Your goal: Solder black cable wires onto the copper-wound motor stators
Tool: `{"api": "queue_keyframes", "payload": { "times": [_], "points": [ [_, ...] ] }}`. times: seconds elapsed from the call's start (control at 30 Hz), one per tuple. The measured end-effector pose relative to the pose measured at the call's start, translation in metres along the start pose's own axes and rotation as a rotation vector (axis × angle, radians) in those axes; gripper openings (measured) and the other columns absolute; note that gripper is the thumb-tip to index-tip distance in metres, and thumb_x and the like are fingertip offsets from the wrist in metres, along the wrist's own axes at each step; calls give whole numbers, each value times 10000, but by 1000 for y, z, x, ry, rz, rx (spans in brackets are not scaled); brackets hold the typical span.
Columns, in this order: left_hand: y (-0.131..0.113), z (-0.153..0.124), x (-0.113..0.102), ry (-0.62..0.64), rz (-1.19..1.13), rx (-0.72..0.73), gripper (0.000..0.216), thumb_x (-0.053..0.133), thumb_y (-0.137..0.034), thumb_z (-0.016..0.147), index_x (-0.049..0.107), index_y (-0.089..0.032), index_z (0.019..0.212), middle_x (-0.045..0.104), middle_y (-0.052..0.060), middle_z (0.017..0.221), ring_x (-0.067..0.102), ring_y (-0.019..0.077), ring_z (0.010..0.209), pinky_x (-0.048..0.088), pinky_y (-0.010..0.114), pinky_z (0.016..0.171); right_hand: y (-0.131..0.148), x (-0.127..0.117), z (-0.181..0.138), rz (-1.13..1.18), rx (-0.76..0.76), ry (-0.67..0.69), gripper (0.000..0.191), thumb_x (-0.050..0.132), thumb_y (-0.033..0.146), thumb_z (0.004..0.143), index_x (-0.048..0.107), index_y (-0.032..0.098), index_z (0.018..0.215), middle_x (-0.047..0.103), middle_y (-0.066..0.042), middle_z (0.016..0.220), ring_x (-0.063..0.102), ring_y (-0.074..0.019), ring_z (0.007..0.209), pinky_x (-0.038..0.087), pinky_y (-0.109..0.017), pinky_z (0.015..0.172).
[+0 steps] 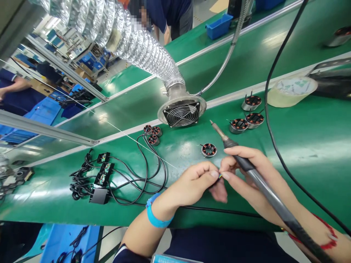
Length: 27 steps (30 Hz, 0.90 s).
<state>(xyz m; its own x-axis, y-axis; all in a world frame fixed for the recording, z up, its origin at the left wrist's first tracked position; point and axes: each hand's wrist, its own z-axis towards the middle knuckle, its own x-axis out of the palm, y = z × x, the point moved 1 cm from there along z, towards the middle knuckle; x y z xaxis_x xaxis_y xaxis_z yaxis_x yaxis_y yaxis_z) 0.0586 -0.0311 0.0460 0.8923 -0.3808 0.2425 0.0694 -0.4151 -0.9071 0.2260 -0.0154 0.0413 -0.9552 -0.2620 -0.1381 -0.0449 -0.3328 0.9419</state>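
My left hand [196, 182] is closed, pinching thin coloured wires [220, 176] between thumb and forefinger. Closed around a soldering iron [259, 180], my right hand [246, 171] also brings its thumb and fingertips to the same wires. The iron's tip points up and to the left, away from the wires and over the green bench. Just beyond my fingers lies a single motor stator [208, 150] with copper windings. Most of the wires are hidden by my fingers. A black cable [219, 210] runs along the bench below my hands.
A fume duct with a fan grille [182, 114] hangs ahead. Several stators [239, 125] stand at right near a tape roll [292, 91]. Left are stators with cables [153, 140] and black housings [99, 196]. A black cord [270, 109] crosses at right. A person [171, 16] stands across the bench.
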Motion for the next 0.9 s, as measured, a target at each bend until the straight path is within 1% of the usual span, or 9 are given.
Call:
{"api": "queue_keyframes", "payload": {
  "times": [0.07,0.13,0.23,0.37,0.43,0.53,0.7,0.8,0.9],
  "points": [
    [-2,-3,-4,80,-46,-66,552,631,-723,806,513,-184,780,549,-29,584,472,79,492,332,220,502,1,2,-2,-62,-113,-4,300,612,213,958,514,332,1216,659,33,838,673,-125,696,590,-254,710],
    [-6,-5,-8,46,-21,-63,546,718,-689,744,523,-178,740,502,-49,554,397,58,483,298,213,495,1,7,-3,-85,-169,4,334,590,177,959,505,332,1241,660,27,849,676,-128,714,588,-255,720],
    [-9,-3,-15,-76,59,-18,450,790,-543,718,538,-170,703,462,-58,561,361,57,526,281,215,527,-7,18,-3,-72,-123,6,319,563,184,964,489,306,1249,666,16,845,678,-138,698,589,-255,672],
    [-6,14,-31,-256,176,40,184,705,-268,731,568,-161,669,485,-53,583,389,70,554,296,223,561,-25,28,0,-189,-49,-94,306,575,228,963,507,268,1259,708,-8,898,717,-171,777,613,-299,718],
    [-1,26,-42,-372,238,86,85,638,-175,709,581,-159,649,527,-48,597,432,78,576,331,223,589,-33,27,2,-282,-48,-139,304,545,250,995,524,270,1298,735,-18,947,733,-181,829,617,-316,748],
    [7,41,-55,-515,296,117,71,591,-120,703,588,-160,644,549,-48,603,465,84,596,352,219,606,-40,18,2,-372,-79,-114,336,519,269,1026,538,279,1361,748,-24,961,731,-181,798,612,-326,736],
    [18,47,-57,-542,456,174,95,590,-140,772,589,-172,683,573,-32,662,474,94,609,372,229,606,-42,6,-1,-417,-217,-160,298,612,160,949,634,299,1212,724,-62,1022,687,-217,820,586,-372,722],
    [19,47,-56,-545,628,292,130,581,-117,793,579,-180,679,582,-15,701,507,110,673,415,245,681,-47,5,-3,-406,-230,-198,304,611,107,920,645,299,1153,710,-48,929,642,-188,711,544,-339,636],
    [20,48,-59,-549,750,391,149,567,-108,810,574,-187,684,574,-8,696,524,124,695,435,256,699,-52,4,-4,-395,-297,-223,240,604,138,922,651,266,1119,677,-19,823,606,-148,617,499,-291,539]
  ]
}}
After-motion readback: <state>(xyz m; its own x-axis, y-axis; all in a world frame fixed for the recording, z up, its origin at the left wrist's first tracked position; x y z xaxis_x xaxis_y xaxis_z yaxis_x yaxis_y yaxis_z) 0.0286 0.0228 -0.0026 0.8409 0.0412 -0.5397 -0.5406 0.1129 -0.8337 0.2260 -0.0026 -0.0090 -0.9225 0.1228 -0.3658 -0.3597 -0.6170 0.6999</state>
